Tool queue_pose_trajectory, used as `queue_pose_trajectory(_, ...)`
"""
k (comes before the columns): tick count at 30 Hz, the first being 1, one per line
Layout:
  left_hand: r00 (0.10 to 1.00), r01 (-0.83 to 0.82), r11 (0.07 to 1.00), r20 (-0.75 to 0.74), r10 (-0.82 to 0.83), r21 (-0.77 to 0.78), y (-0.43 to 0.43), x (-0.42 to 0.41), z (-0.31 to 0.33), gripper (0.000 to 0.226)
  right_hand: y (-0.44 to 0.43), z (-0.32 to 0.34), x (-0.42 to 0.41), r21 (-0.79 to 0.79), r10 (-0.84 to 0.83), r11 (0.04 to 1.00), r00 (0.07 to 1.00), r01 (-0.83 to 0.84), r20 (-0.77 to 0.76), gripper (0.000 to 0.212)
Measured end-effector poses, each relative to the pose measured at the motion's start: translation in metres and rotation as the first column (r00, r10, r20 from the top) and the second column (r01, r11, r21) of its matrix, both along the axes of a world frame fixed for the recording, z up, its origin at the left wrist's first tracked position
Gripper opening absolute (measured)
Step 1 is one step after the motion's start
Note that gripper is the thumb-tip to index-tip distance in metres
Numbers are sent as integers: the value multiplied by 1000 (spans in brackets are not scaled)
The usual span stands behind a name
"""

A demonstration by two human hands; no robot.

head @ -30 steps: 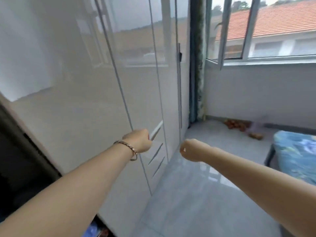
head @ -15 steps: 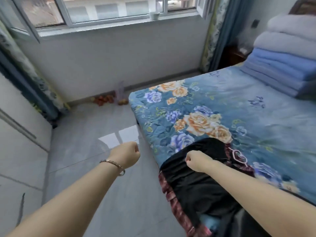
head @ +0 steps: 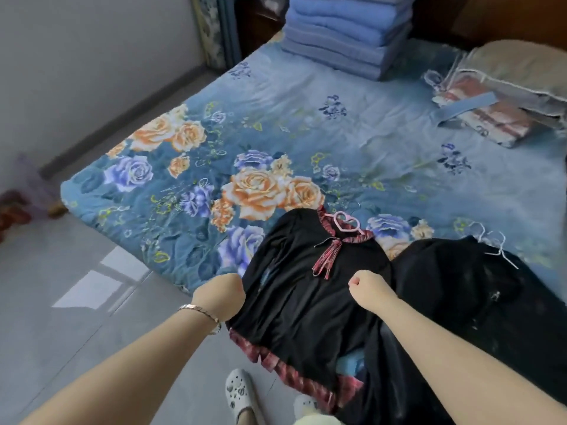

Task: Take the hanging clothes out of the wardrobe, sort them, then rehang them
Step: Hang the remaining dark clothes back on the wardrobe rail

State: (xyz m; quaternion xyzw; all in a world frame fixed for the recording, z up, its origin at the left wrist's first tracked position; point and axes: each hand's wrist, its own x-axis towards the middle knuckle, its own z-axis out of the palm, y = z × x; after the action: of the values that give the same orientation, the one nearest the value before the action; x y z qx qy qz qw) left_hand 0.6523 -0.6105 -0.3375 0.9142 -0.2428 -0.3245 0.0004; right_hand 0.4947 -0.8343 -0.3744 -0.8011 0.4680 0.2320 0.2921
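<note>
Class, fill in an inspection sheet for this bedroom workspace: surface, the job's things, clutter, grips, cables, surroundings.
Surface: bed in a blue floral sheet.
Job's things: black dress with red plaid trim on a pink heart hanger, lying across the bed's near edge; second black garment on a white hanger to its right.
Clutter: stack of folded blue blankets, pillow and folded cloth at the far end.
Grips: left hand fisted beside the dress's left edge; right hand fisted over the dress; neither visibly holds anything.
Cables: nothing seen.
Surroundings: grey tiled floor, white clogs on the feet, curtain by the wall.
</note>
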Motion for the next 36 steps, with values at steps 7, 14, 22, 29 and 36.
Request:
queue_pose_trajectory(7,982,187,982,-15,-188,-36,-75,30,-44,27,-35,-42,-6,3,-146,989,988,147,-45,29)
queue_pose_trajectory(14,974,226,969,-7,-228,-102,-167,39,-129,18,-110,-127,8,-1,-180,984,982,181,-57,31)
queue_pose_trajectory(22,971,217,973,-80,-223,-78,-250,57,-208,21,-213,-229,66,-108,-189,978,979,180,-79,47)
queue_pose_trajectory(29,979,146,989,-146,-141,22,-266,67,-246,20,-249,-289,109,-200,-104,978,968,59,-227,51)
queue_pose_trajectory(36,981,114,993,-163,-106,40,-268,69,-240,20,-249,-276,99,-136,-106,984,992,115,70,30)
